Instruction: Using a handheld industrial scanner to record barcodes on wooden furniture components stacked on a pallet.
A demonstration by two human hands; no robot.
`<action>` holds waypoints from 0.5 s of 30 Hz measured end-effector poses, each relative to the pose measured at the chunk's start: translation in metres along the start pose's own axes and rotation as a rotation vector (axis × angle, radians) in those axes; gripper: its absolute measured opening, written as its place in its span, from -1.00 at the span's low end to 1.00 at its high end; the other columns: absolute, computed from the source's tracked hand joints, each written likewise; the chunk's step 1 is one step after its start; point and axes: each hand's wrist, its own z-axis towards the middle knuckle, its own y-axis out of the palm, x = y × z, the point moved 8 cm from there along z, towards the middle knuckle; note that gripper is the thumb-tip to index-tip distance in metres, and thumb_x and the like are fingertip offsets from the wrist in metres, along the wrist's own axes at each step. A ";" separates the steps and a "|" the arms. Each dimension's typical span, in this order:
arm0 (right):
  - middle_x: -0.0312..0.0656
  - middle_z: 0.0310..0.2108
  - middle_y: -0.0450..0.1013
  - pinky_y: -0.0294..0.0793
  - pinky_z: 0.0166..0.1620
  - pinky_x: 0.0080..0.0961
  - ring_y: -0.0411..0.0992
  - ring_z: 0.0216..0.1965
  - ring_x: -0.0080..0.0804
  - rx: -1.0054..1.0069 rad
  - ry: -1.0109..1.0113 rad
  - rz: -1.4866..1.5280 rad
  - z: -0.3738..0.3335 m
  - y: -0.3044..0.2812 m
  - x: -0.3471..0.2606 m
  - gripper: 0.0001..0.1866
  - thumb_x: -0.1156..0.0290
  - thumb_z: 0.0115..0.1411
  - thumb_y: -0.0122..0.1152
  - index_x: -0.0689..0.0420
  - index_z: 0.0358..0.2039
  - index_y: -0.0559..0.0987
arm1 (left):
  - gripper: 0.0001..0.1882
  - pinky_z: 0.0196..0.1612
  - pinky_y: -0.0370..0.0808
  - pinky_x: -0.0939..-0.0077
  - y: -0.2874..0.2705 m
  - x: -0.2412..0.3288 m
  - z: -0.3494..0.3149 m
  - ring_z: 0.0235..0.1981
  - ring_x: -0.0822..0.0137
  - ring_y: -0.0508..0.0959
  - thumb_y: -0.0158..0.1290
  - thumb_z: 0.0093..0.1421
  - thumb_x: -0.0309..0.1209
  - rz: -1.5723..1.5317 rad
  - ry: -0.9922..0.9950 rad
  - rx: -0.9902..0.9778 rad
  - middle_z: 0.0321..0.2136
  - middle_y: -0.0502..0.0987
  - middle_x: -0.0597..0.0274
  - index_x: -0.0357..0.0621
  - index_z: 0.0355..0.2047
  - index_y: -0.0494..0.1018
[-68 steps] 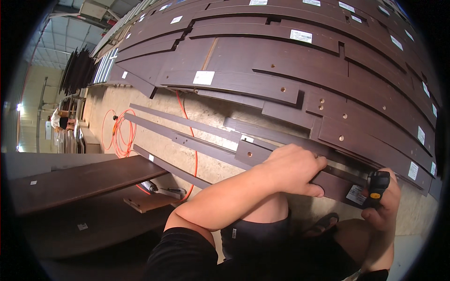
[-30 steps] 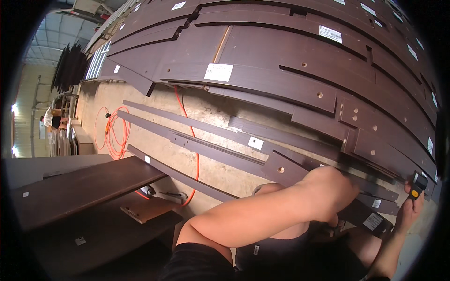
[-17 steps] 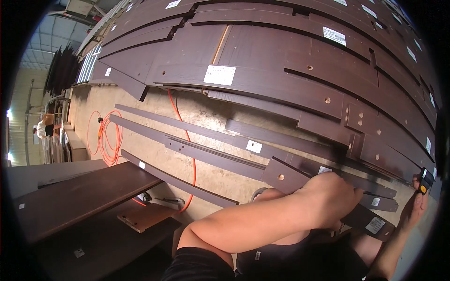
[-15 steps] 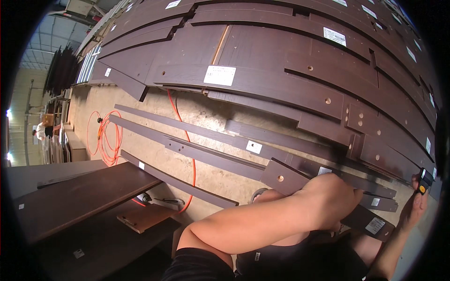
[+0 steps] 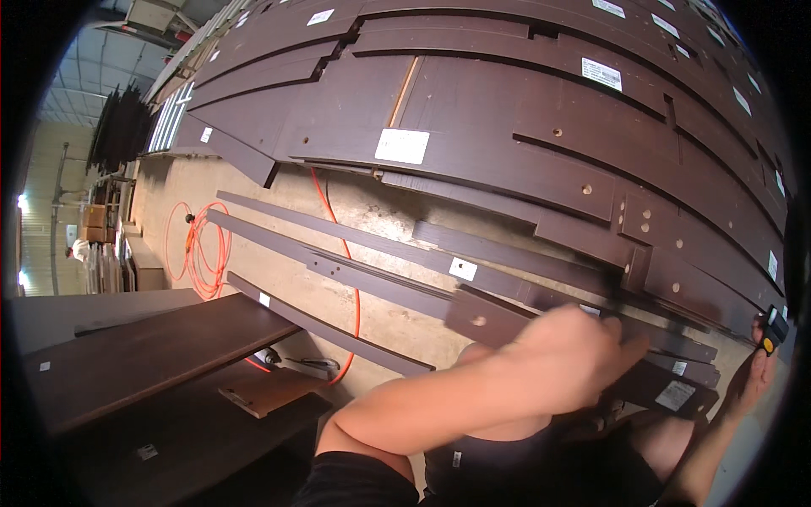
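Note:
My left hand (image 5: 574,351) crosses over a dark brown board (image 5: 490,319) with a round hole near its left end. The fingers are smeared by motion, so whether they grip the board is unclear. The arm hides the board's middle, while a part with a white label (image 5: 676,395) shows to the right of the hand. At the far right, my right hand (image 5: 754,384) is closed around a small black handheld scanner (image 5: 773,329) with a yellow button. Long narrow brown strips (image 5: 380,283) lie on the floor beyond my left arm.
Stacked dark brown panels (image 5: 473,110) with white labels fill the far side. An orange hose (image 5: 356,308) runs under the strips to a coil (image 5: 203,258). Large brown panels (image 5: 160,355) stand at the left, near a small reddish-brown piece (image 5: 274,389). Concrete floor (image 5: 279,190) shows between.
My left hand has shifted left, and the holed end of the board has moved left too. My right hand still holds the scanner at the far right. The view has turned slightly.

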 end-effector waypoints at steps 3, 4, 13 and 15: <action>0.11 0.23 0.39 -0.10 0.47 -0.16 0.24 0.36 -0.15 0.069 -0.107 0.069 0.002 -0.029 -0.013 -0.53 0.29 0.49 -0.19 0.40 0.17 0.45 | -0.32 -0.31 0.54 0.26 -0.050 -0.014 -0.032 -0.36 0.13 0.62 0.33 -0.13 -0.19 0.141 0.004 0.118 -0.39 0.48 0.18 -0.05 0.05 0.45; 0.11 0.23 0.39 -0.10 0.47 -0.16 0.24 0.36 -0.15 0.090 -0.105 0.058 0.001 -0.034 -0.016 -0.53 0.29 0.49 -0.19 0.40 0.17 0.45 | -0.37 -0.29 0.52 0.24 -0.073 -0.021 -0.043 -0.35 0.12 0.60 0.31 -0.15 -0.19 0.184 0.053 0.197 -0.37 0.48 0.21 -0.03 0.00 0.48; 0.03 0.07 0.45 0.10 0.37 -0.20 0.34 0.20 -0.18 0.218 -0.069 0.133 0.008 0.006 -0.051 -0.55 0.25 0.50 -0.16 0.42 -0.02 0.52 | -0.37 0.19 0.38 0.24 -0.182 -0.153 -0.095 0.05 -0.04 0.50 0.12 -0.28 -0.49 0.269 -0.227 0.337 -0.03 0.54 0.00 -0.25 -0.05 0.50; 0.02 0.06 0.46 0.13 0.36 -0.20 0.35 0.18 -0.20 0.205 -0.080 0.125 0.010 0.010 -0.059 -0.56 0.25 0.50 -0.15 0.41 -0.02 0.52 | -0.36 0.20 0.37 0.25 -0.182 -0.165 -0.094 0.06 -0.04 0.49 0.13 -0.28 -0.48 0.275 -0.212 0.317 -0.03 0.54 0.00 -0.24 -0.03 0.49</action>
